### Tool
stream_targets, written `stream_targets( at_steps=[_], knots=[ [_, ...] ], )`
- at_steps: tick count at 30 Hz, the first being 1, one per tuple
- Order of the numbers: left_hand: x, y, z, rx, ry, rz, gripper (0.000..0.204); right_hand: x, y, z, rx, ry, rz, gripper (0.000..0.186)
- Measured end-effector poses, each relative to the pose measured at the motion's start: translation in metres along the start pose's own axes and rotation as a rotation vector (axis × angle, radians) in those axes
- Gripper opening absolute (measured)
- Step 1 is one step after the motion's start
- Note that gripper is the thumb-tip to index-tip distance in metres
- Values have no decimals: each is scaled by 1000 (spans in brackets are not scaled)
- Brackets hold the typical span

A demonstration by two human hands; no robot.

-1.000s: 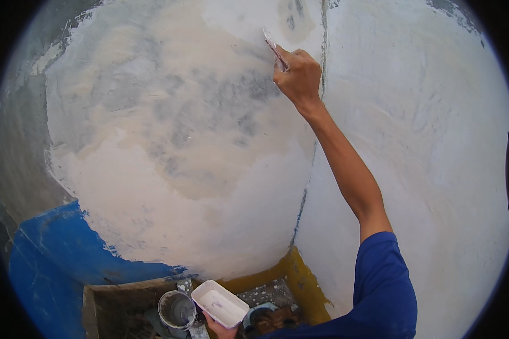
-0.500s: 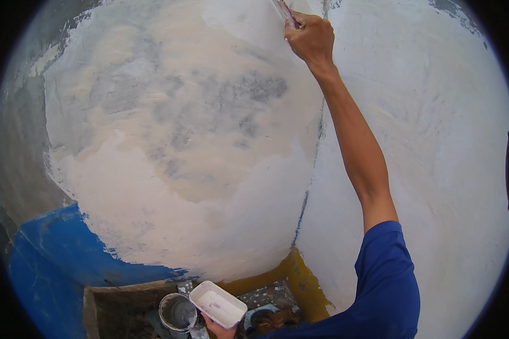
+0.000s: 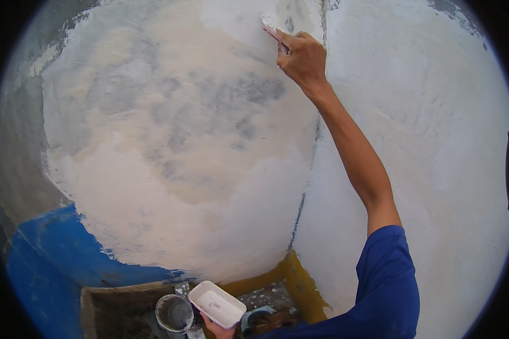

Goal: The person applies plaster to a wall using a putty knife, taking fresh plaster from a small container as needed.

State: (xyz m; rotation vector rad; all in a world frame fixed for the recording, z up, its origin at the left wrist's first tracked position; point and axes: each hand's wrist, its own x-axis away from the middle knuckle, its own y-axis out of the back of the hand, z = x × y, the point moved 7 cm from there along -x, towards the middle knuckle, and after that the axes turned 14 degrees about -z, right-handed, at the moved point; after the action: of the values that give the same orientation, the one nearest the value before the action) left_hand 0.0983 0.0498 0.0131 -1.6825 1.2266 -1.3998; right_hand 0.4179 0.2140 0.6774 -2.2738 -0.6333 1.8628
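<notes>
I see open air before the pale wall [image 3: 203, 226], left of the right forearm [image 3: 353, 152], with room to pass; below, the bucket [image 3: 175, 313] and the left hand's [image 3: 219, 330] tub [image 3: 217, 305] crowd the way.

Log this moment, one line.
left hand: holds tub | right hand: grips scraper near wall | bucket: left of tub

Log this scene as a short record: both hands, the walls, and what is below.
Right hand: grips a thin, flat tool smeared with white paste, high at the wall; contact unclear
Left hand: holds a white, rectangular, open tray, low in view
Left wall: patchy white, beige and grey coating; blue-painted area lower left
Right wall: mostly whitish coating
Corner: dark seam, yellow band at bottom
Beside tray: round grey bucket
</notes>
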Motion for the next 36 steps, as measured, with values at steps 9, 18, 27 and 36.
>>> stream_targets(
  at_steps=[9,18,27,36],
  knots=[
    [-4,-10,9,87,45,-44,68,22,-28,7,263,173,90,36],
    [5,-14,14,64,91,-25,67,-11,35,-62,77,-184,-191,28],
    [2,23,-1,38,30,-5,70,32,4,7,19,14,15,41],
    [8,4,-17,65,-33,-57,65,-57,3,-82,235,-176,-205,31]
  ],
)
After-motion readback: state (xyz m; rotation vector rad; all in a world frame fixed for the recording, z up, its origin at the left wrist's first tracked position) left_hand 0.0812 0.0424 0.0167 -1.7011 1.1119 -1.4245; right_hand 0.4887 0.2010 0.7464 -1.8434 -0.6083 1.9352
